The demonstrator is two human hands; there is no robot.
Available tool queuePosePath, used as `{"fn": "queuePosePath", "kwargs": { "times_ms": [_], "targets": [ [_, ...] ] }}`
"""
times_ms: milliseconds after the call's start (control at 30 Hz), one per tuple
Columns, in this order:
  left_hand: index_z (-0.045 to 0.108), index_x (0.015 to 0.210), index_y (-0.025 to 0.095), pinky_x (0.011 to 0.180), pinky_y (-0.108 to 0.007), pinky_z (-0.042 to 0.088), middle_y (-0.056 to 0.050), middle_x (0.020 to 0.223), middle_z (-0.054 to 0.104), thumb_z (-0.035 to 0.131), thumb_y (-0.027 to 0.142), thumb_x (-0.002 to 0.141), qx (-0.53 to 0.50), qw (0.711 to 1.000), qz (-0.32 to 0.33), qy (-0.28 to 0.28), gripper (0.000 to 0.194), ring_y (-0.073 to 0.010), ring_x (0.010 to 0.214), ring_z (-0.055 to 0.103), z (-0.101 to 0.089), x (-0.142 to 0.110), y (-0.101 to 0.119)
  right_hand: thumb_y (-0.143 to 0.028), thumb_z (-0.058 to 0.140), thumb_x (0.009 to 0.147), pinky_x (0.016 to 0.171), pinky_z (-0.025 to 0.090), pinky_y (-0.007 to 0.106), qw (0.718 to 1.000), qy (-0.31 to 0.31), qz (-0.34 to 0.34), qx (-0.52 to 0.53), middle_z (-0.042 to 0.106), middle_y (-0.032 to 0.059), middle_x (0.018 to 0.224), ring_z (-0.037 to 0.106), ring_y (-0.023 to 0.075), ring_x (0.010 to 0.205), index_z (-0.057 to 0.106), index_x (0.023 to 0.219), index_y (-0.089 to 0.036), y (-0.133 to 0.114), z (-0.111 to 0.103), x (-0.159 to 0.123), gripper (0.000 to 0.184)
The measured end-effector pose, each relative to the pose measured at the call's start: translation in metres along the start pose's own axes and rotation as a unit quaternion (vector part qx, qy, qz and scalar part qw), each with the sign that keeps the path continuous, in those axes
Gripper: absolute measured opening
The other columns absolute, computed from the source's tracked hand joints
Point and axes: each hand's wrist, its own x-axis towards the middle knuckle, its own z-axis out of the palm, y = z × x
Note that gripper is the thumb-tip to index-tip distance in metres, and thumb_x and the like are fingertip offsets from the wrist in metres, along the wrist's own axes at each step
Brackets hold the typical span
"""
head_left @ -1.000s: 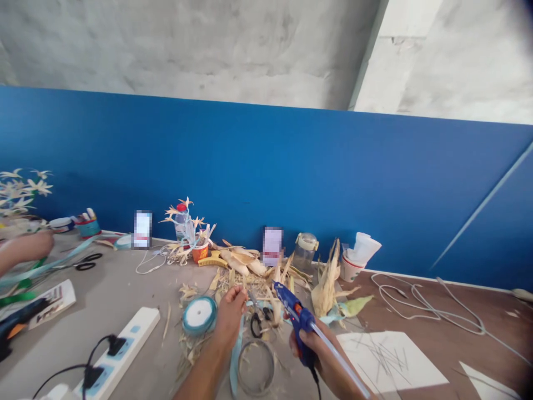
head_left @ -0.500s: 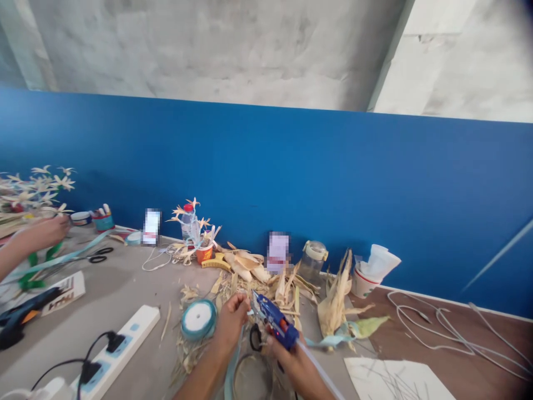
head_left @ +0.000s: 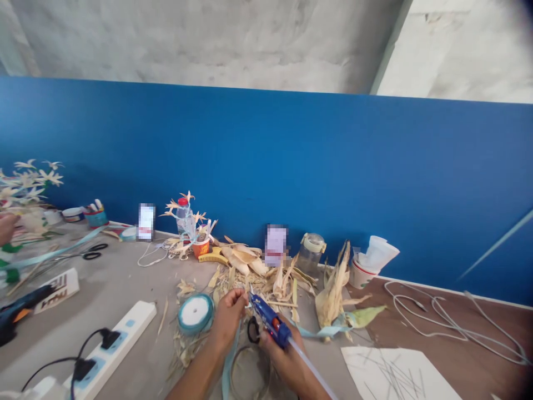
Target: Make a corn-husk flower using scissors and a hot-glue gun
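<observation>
My left hand [head_left: 230, 312] is closed in a pinch at the front middle of the table. A light blue ribbon [head_left: 229, 364] runs down from its fingers, and its pinched end is mostly hidden. My right hand [head_left: 285, 351] grips a blue hot glue gun [head_left: 270, 320], with a pale glue stick [head_left: 310, 366] coming out of its rear. The nozzle points at my left fingertips, very close to them; I cannot tell whether it touches. Beside the gun shows a black scissors handle [head_left: 252, 330]. A teal ribbon spool [head_left: 195, 314] lies left of my left hand.
Dried corn husks [head_left: 245, 260] and scraps lie beyond my hands. A white power strip [head_left: 119, 347] and another glue gun [head_left: 27, 306] are at left, near a co-worker's hand [head_left: 6, 228]. Wires on white paper [head_left: 393, 372] lie at right. A blue partition [head_left: 266, 155] stands behind.
The co-worker's hand has drawn back toward the left edge. The whole view has shifted slightly. My hands keep nearly the same pose, glue gun nozzle still by my left fingers.
</observation>
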Motion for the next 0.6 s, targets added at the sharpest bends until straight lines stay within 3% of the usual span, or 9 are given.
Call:
{"fn": "queuePosePath", "kwargs": {
  "times_ms": [600],
  "targets": [
    [0.054,0.066,0.016,0.045,-0.020,0.025,0.006,0.054,0.046,0.064,0.038,0.066,-0.038,0.999,-0.005,-0.012,0.024,-0.0065,0.045,0.033,0.0002,0.0027,-0.0040,-0.032,0.052,0.078,0.059,0.041,0.022,0.999,-0.009,0.029,-0.025,0.054,-0.0008,0.066,0.048,0.0133,0.061,0.054,0.078,-0.018,0.0004,0.0018,0.0005,0.014]
  ]
}}
